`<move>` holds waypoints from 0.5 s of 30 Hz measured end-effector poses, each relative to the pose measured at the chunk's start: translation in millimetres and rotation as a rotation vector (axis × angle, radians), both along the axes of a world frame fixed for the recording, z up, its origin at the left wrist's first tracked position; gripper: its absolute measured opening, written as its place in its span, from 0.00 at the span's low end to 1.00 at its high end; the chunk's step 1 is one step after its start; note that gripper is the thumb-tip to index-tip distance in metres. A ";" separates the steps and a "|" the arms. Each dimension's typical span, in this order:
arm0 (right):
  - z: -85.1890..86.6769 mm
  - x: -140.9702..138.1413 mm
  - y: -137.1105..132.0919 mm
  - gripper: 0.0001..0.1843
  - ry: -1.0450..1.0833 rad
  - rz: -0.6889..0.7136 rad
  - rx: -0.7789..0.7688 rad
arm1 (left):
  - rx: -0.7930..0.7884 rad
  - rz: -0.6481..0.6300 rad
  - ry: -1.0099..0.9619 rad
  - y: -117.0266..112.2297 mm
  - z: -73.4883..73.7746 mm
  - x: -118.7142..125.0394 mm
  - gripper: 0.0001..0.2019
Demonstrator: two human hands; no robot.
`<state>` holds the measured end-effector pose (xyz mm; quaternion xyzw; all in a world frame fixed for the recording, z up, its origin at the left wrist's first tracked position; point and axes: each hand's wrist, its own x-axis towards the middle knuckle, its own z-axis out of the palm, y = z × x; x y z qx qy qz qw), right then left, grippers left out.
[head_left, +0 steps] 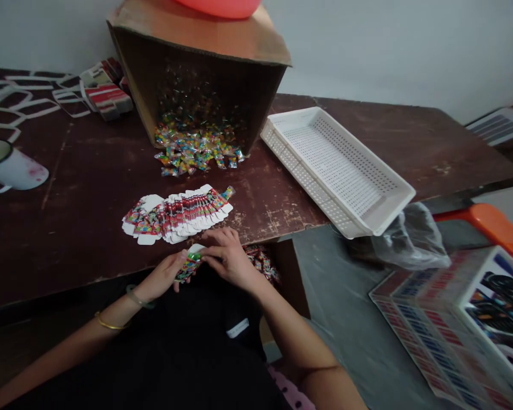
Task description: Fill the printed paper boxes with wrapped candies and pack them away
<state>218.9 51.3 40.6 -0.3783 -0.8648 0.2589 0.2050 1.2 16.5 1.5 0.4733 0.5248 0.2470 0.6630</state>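
My left hand [165, 278] is closed around a small printed cardboard box [188, 270] with its white flap up, held just off the table's front edge. At the box's mouth my right hand [226, 256] pinches a small green wrapped candy [195, 257], partly covered by the fingers. Beyond the hands, a fanned row of flat printed boxes [183, 215] lies on the table, and a single wrapped candy [228, 193] rests at its right end. Many more wrapped candies [196, 149] spill from a cardboard carton [137, 85] lying on its side.
To the right, a white perforated tray [325, 196] overhangs the edge of the brown table [98, 165]. An enamel mug [19, 168] lies at left. Below the edge, an open carton [297, 279] holds colourful filled boxes [263, 263]. A striped bin [436, 319] stands at lower right.
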 end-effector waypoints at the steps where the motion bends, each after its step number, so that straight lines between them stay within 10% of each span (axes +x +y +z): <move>1: 2.8 0.2 1.2 0.08 -0.001 0.042 0.008 | -0.013 -0.011 -0.003 0.5 0.6 -1.4 0.30; 9: 1.4 -13.3 0.9 0.06 0.087 0.152 -0.038 | -0.035 -0.020 -0.032 -0.6 9.3 6.2 0.29; 13: -27.8 -19.0 -14.0 0.11 0.612 -0.337 -0.552 | -0.159 0.044 -0.151 0.6 12.0 8.0 0.29; 15: -40.4 -23.3 -20.9 0.15 0.795 -0.371 -0.921 | -0.166 0.055 -0.173 1.3 10.9 7.2 0.26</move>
